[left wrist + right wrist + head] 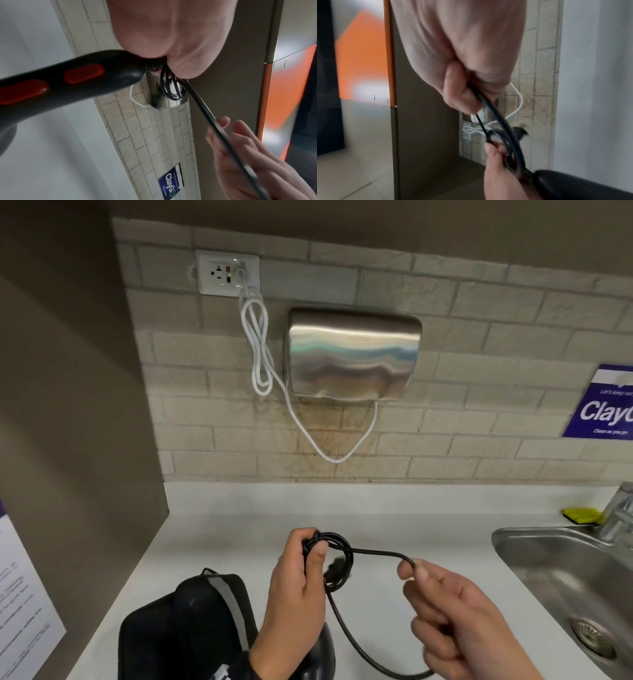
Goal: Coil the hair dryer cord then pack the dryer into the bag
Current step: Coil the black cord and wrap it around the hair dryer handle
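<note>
place: likely shared washroom or pantry; cues: steel sink (561, 570) | wall hand dryer (354, 354) | tiled wall (479, 344) | cleaning notice (606, 405)

2 hands: left hand (297, 583), right hand (459, 611); 1 hair dryer (51, 86) with 2 red buttons (84, 73); 1 black cord (373, 553); 1 black bag (185, 631); 1 wall-mounted hand dryer (352, 354); 1 white cable (260, 347); 1 wall socket (219, 273); 1 sink (561, 573); 1 tap (620, 515); 1 yellow sponge (580, 515); 1 blue sign (603, 405)

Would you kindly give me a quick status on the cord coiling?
Left hand grips coiled loops. Right hand pinches the black cord, drawing the next loop. Bag waits on counter. Nothing in the way.
</note>
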A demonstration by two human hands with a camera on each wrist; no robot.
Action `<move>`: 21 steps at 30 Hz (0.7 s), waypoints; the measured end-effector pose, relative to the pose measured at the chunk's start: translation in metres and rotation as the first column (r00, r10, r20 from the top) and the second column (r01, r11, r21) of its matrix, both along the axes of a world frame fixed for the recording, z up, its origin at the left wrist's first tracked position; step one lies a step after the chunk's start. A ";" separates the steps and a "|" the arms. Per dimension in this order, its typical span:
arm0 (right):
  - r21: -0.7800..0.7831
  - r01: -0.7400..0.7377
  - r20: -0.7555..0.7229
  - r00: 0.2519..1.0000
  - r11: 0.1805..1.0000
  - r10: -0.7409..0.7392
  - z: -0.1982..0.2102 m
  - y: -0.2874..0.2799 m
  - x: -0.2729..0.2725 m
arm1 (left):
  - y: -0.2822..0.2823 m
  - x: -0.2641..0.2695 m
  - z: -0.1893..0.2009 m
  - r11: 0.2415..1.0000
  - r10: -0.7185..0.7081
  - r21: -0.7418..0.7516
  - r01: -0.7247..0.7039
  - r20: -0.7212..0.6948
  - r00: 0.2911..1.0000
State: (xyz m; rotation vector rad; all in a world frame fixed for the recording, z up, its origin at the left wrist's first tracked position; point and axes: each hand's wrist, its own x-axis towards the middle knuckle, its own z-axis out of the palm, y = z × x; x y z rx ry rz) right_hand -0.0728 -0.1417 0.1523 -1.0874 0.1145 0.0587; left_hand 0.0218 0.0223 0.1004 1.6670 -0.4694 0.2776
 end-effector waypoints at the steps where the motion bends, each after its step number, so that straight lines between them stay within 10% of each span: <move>1: -0.015 -0.046 -0.026 0.999 0.999 0.046 0.003 -0.005 -0.002 | 0.002 0.002 -0.001 1.000 0.009 0.017 -0.009 0.008 1.000; 12: -0.210 -0.080 0.047 0.995 0.975 0.091 0.024 -0.043 -0.012 | 0.006 0.006 -0.003 0.998 0.047 0.040 -0.048 0.027 0.999; 21: 0.175 0.151 0.154 0.972 0.973 -0.178 0.025 -0.025 -0.011 | -0.001 -0.005 -0.002 0.996 -0.071 -0.049 0.073 0.048 0.996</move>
